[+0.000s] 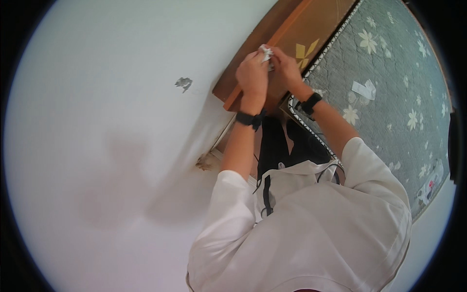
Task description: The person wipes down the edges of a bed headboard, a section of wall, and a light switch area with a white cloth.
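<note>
Both my hands are raised close together in front of the brown wooden headboard [288, 33], near its lower left end. Between the fingers of my left hand [253, 75] is a crumpled white piece, paper or tissue [266, 53]. My right hand [288, 71] is at the other side of the same white piece, its thumb and fingertips against it. A small pale part shows just below, between the hands; what it is cannot be told. Each wrist wears a black band.
A grey mattress [394, 109] with a white flower pattern lies to the right. On it are a folded white paper [364, 89] and a clear plastic packet [431, 184]. The white wall [109, 91] at the left has a chipped patch [183, 83].
</note>
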A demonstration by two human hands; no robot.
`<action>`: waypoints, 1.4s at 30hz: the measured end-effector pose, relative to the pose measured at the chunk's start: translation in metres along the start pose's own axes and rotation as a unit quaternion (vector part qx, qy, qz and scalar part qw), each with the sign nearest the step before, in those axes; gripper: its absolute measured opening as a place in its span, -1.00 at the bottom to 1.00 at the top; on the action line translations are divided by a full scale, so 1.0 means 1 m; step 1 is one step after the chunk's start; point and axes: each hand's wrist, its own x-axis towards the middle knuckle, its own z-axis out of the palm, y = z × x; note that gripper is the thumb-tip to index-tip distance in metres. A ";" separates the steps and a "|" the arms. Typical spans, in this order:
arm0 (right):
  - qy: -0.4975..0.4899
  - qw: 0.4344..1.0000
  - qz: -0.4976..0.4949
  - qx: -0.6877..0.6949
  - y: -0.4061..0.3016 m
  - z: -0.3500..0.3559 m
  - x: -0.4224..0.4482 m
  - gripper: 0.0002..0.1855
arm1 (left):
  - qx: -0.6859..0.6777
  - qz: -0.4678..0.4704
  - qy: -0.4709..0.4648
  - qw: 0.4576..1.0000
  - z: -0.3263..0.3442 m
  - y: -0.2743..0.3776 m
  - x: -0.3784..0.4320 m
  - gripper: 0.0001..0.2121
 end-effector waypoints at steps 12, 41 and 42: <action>-0.109 0.976 -0.084 0.171 -0.018 0.071 -0.098 -0.44 | 0.044 -0.031 0.106 0.993 -0.049 -0.062 -0.133 -0.75; 0.155 0.973 0.114 0.129 0.105 0.032 -0.085 -0.59 | -0.071 -0.034 -0.184 0.980 0.087 0.002 -0.072 -0.69; 0.125 0.977 0.128 0.120 0.104 0.037 -0.097 -0.60 | -0.068 -0.044 -0.186 0.979 0.085 -0.004 -0.084 -0.69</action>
